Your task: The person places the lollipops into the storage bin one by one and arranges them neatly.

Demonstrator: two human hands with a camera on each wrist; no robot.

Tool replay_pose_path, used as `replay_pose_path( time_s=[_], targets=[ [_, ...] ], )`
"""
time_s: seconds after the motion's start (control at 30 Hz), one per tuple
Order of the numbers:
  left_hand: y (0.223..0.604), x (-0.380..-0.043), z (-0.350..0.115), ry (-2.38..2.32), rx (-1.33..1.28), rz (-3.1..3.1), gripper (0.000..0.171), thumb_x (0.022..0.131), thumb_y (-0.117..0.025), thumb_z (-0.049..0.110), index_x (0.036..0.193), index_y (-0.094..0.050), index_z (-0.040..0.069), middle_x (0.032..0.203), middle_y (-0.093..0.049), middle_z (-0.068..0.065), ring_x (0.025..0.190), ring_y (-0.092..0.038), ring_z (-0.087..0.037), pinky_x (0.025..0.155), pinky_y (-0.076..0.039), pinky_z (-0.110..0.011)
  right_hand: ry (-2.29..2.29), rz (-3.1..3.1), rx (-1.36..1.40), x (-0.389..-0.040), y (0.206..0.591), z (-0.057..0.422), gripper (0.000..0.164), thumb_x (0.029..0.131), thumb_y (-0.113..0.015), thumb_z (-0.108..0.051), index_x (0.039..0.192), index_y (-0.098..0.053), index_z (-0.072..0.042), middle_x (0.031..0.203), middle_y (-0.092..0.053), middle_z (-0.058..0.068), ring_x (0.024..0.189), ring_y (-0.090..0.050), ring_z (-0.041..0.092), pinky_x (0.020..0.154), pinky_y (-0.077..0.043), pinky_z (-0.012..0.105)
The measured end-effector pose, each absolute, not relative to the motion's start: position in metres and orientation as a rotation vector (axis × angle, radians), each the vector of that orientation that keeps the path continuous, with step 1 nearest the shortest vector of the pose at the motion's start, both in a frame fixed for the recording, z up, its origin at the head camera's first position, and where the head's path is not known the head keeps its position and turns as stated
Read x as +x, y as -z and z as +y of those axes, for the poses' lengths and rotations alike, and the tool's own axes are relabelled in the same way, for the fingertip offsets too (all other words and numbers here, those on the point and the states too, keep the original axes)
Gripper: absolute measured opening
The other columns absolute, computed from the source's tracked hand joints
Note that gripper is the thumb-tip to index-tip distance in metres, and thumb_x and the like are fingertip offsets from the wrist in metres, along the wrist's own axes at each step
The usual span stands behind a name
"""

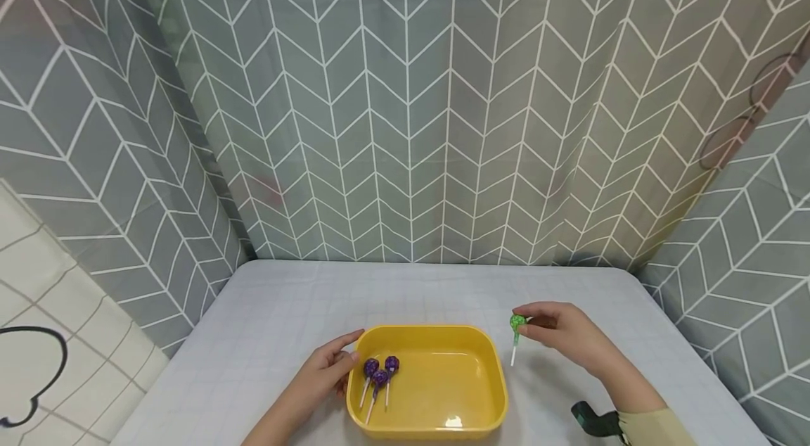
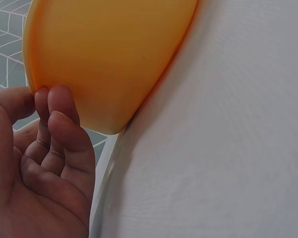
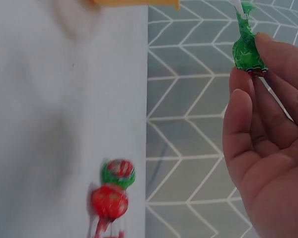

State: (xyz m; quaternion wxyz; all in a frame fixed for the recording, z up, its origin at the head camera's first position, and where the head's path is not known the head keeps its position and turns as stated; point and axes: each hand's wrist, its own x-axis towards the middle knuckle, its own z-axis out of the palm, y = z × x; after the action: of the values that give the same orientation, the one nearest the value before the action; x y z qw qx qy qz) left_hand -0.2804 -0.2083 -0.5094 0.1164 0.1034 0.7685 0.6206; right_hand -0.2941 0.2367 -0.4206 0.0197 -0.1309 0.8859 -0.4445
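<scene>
A yellow tray (image 1: 452, 386) stands on the table with three purple-wrapped lollipops (image 1: 380, 378) lying inside near its left wall. At the tray's left edge, my left hand (image 1: 324, 370) grips the rim, with curled fingers against the outer wall in the left wrist view. To the right of the tray, my right hand (image 1: 566, 335) pinches a green-wrapped lollipop (image 3: 248, 52) by its candy head, above the table. Its white stick points down in the head view. Below that hand in the right wrist view lie a red lollipop (image 3: 110, 201) and a red-and-green one (image 3: 119, 172).
A white cloth (image 1: 285, 298) covers the table. Grey curtains (image 1: 405, 115) with white chevrons surround it at the back and sides. A black device (image 1: 595, 420) is strapped at my right wrist, beside a beige sleeve (image 1: 654, 428).
</scene>
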Motion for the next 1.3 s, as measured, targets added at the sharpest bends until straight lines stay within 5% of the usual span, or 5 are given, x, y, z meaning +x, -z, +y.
replay_pose_path(
  time_s=[1.3],
  targets=[
    [0.512, -0.281, -0.210, -1.823, 0.324, 2.274, 0.057, 0.099, -0.060, 0.037, 0.148, -0.046, 0.010, 0.078, -0.064, -0.012, 0.060, -0.055, -0.019, 0.055, -0.051, -0.028, 1.138, 2.539, -0.916, -0.309, 0.407, 0.141, 0.023, 0.091, -0.073, -0.016, 0.114, -0.071, -0.013, 0.104, -0.069, -0.007, 0.090, -0.066, 0.012, 0.082, -0.055, 0.029]
  ],
)
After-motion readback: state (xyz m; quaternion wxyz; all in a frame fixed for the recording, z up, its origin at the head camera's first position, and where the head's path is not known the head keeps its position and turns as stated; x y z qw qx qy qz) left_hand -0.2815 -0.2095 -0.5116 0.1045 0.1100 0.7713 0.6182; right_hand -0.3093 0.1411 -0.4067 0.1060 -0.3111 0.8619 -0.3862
